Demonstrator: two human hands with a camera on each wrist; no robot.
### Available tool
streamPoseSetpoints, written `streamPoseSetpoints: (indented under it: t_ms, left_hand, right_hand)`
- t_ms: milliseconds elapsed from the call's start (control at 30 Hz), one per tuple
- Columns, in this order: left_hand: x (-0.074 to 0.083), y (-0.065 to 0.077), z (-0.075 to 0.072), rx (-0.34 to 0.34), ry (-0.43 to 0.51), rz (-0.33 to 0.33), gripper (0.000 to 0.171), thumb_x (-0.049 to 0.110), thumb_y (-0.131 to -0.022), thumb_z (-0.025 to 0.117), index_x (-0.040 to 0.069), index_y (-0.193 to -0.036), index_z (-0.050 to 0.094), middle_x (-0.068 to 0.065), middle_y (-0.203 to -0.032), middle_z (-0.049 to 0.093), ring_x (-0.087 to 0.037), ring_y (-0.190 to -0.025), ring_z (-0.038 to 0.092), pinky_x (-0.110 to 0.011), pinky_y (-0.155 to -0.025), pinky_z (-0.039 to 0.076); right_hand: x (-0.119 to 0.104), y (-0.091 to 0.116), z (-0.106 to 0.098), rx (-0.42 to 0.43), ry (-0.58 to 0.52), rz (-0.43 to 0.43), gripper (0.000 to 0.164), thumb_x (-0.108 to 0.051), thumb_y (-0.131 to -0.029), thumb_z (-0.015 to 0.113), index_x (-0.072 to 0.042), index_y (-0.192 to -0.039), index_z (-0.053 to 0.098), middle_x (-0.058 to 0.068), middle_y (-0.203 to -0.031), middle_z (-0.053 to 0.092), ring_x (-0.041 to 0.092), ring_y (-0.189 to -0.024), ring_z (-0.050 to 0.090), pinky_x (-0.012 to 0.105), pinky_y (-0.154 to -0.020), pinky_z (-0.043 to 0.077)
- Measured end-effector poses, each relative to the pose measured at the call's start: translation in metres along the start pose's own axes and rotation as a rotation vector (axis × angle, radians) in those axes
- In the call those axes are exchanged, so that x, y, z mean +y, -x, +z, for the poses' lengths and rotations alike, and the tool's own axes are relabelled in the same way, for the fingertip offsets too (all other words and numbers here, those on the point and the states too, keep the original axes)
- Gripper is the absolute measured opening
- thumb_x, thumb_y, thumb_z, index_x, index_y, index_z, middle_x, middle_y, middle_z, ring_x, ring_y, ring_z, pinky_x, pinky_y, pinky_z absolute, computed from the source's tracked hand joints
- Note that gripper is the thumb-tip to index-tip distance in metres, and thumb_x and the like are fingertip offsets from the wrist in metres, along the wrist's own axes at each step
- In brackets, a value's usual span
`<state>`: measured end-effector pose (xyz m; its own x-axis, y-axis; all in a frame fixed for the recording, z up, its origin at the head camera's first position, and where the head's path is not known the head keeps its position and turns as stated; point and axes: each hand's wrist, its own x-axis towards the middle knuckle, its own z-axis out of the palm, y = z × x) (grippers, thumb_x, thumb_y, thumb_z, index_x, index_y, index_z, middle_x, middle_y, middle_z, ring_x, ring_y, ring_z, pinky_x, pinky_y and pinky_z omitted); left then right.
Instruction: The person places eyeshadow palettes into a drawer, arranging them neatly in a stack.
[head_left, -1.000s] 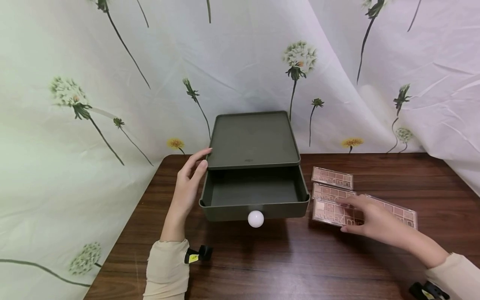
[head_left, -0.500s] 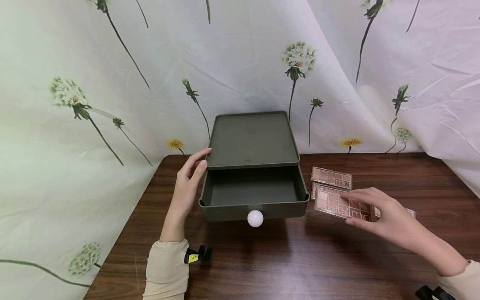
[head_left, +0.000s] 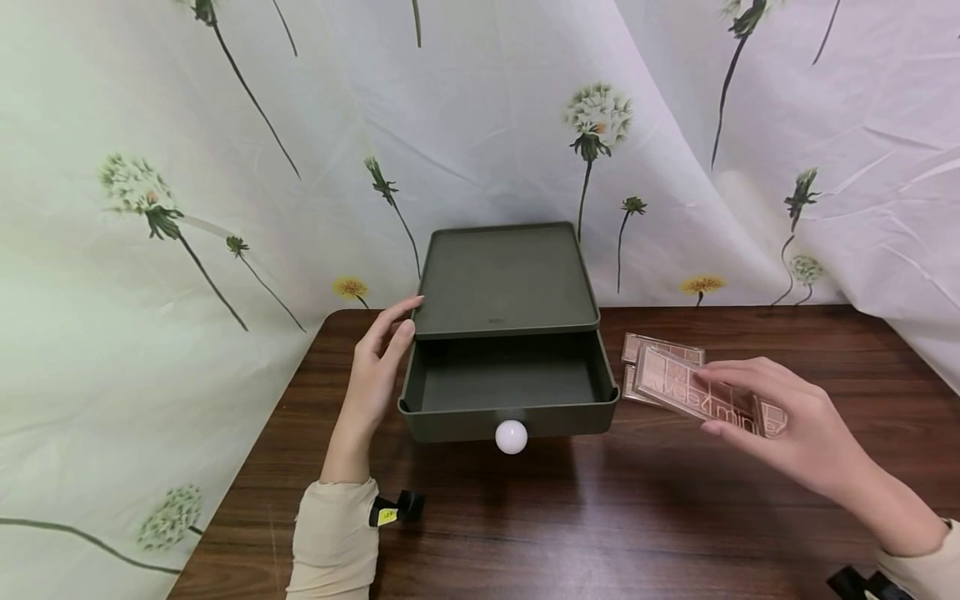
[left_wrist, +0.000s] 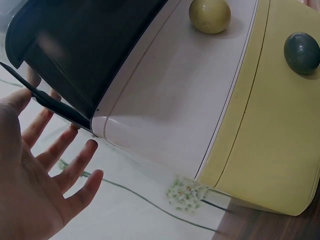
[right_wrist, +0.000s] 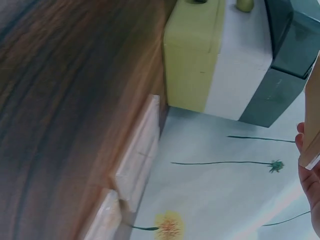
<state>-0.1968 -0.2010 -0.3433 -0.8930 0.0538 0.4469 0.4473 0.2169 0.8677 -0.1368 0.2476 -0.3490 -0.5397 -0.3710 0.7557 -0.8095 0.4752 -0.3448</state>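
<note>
My right hand (head_left: 795,425) pinches a clear-cased eyeshadow palette (head_left: 686,387) between thumb and fingers, tilted and raised above the table. In the right wrist view, fingers of the right hand (right_wrist: 310,185) appear at the right edge with the palette's tan underside (right_wrist: 313,110). A dark green drawer (head_left: 450,427) with a round white knob (head_left: 512,437) is pulled out under the dark top (head_left: 510,275) of a drawer box; nothing lies in its visible part. My left hand (head_left: 375,367) rests its fingertips against the box's left side. The left wrist view shows its fingers (left_wrist: 75,165) spread, beside the dark drawer.
More palettes lie right of the box: one behind (head_left: 693,354), one partly covered (head_left: 632,392), one behind the right hand (head_left: 772,419). Below the dark drawer are a white drawer (left_wrist: 165,100) and a yellow drawer (left_wrist: 270,145), both shut. A floral cloth (head_left: 487,125) hangs behind the table.
My right hand has lifted the front palette off the table and raised it, tilting it over the other palettes. The left hand and the drawer box have stayed put.
</note>
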Motion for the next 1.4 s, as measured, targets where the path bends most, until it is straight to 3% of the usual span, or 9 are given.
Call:
streamPoseSetpoints:
  t_ms: [267,767,1033,1267,1400]
  left_hand:
    - [0.0,0.0,0.0,0.002,0.001,0.003,0.037,0.021,-0.106,0.049,0.014,-0.141,0.057,0.004,-0.144,0.05,-0.016,-0.116,0.05,-0.03,-0.096,0.038]
    - [0.002,0.0,0.001,0.004,-0.004,0.001,0.037,0.022,-0.105,0.051,0.016,-0.141,0.057,0.005,-0.143,0.052,-0.017,-0.113,0.05,-0.031,-0.096,0.038]
    - [0.002,0.0,0.001,0.006,-0.01,0.006,0.036,0.022,-0.105,0.05,0.016,-0.14,0.057,0.005,-0.142,0.052,-0.017,-0.11,0.051,-0.03,-0.094,0.038]
    - [0.001,0.0,0.001,0.005,-0.01,0.001,0.037,0.022,-0.105,0.05,0.016,-0.141,0.057,0.004,-0.143,0.052,-0.017,-0.11,0.051,-0.029,-0.095,0.039]
    - [0.001,0.0,0.001,0.008,-0.011,0.006,0.037,0.022,-0.105,0.05,0.015,-0.14,0.057,0.004,-0.143,0.052,-0.017,-0.109,0.051,-0.029,-0.094,0.039]
  right_hand:
    - [-0.024,-0.026,-0.001,0.059,-0.074,-0.083,0.054,-0.044,-0.09,0.071,0.008,-0.106,0.072,0.013,-0.107,0.071,0.008,-0.108,0.06,0.019,-0.096,0.04]
    - [-0.03,-0.057,0.02,0.002,-0.122,-0.115,0.053,-0.044,-0.091,0.069,0.004,-0.112,0.071,0.015,-0.11,0.069,0.011,-0.105,0.058,0.017,-0.085,0.04]
    - [-0.037,-0.072,0.033,-0.098,-0.102,-0.099,0.051,-0.049,-0.091,0.067,-0.006,-0.119,0.07,0.006,-0.118,0.067,0.013,-0.11,0.056,0.021,-0.097,0.037]
    - [-0.048,-0.086,0.042,-0.21,-0.094,-0.061,0.046,-0.025,-0.081,0.083,-0.013,-0.123,0.069,-0.001,-0.125,0.064,0.014,-0.114,0.055,0.022,-0.097,0.037]
    - [-0.054,-0.094,0.05,-0.261,-0.098,-0.062,0.047,-0.025,-0.081,0.083,-0.014,-0.125,0.068,-0.002,-0.126,0.063,0.01,-0.109,0.054,0.023,-0.089,0.039]
